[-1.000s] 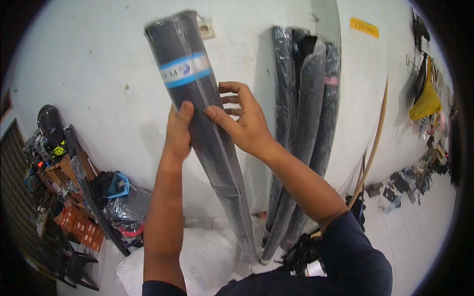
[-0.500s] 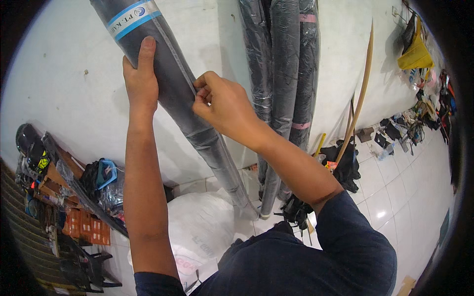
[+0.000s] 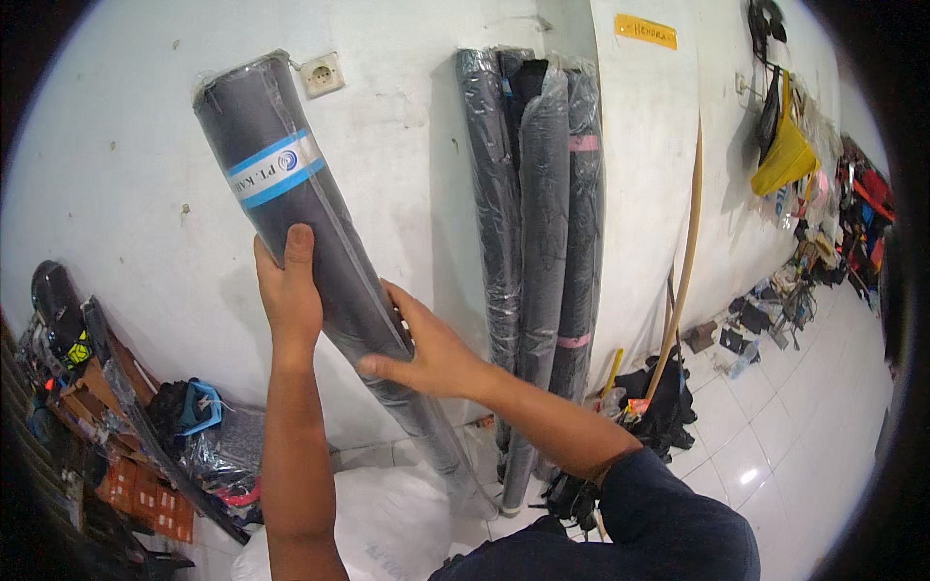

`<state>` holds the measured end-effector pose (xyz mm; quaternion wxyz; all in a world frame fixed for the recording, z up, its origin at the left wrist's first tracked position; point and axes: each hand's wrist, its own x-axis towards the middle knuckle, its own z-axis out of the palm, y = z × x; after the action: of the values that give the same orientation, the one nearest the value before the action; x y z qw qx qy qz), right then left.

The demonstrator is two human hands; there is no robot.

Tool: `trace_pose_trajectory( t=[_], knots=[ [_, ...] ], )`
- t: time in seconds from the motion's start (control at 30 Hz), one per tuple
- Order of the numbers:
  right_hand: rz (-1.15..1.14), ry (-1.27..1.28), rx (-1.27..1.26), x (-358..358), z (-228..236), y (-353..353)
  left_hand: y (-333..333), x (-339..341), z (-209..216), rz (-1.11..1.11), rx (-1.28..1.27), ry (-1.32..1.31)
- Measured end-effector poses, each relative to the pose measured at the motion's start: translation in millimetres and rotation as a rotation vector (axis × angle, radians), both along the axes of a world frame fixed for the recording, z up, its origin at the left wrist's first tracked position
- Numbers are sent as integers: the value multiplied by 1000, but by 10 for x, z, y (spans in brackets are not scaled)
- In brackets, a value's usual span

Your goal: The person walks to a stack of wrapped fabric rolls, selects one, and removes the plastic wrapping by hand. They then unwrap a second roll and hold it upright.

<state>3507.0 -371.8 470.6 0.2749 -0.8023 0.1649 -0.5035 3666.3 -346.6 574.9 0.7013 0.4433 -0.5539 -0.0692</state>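
Item one: a dark grey roll in clear film, slanting before the white wall. Its upper end is tilting to the person's left, just beside a wall socket as I am seeing it; its lower end is running down toward the tiled floor, near the feet of the standing rolls. A white-and-blue band is circling it near the top.

Item two: the left hand, grasping the roll below the band, its thumb lying along the near face and its fingers passing behind.

Item three: the right hand, lower down, thumb and forefinger spreading apart against the roll's right side; whether it is gripping or only steadying, I cannot tell.

Item four: a cluster of standing rolls, dark and film-wrapped, leaning upright by the wall, pink bands showing on one.

Item five: a curved tan strip, leaning farther right.

Item six: a white sack, bulging below the forearms.

Item seven: orange boxes, stacking up at the far left, a blue basket sitting near them.
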Motion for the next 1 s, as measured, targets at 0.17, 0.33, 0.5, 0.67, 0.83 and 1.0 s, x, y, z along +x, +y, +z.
trace_pose_trajectory(
  t=[0.17,0.33,0.5,0.67,0.83,1.0],
  knots=[
    [73,-8,83,159,-48,-9,99,-8,-10,83,1,50],
    [221,-21,215,155,-42,-22,239,0,53,-21,-31,75],
    [404,-68,426,194,82,-223,282,62,19,-133,-36,65],
    [612,-157,506,194,307,-315,204,317,-79,-389,-27,85],
    [318,-81,320,-4,378,-5,104,397,-146,-654,0,317],
    [410,-344,325,62,455,62,118,252,-118,-1021,-54,334]
  ],
)
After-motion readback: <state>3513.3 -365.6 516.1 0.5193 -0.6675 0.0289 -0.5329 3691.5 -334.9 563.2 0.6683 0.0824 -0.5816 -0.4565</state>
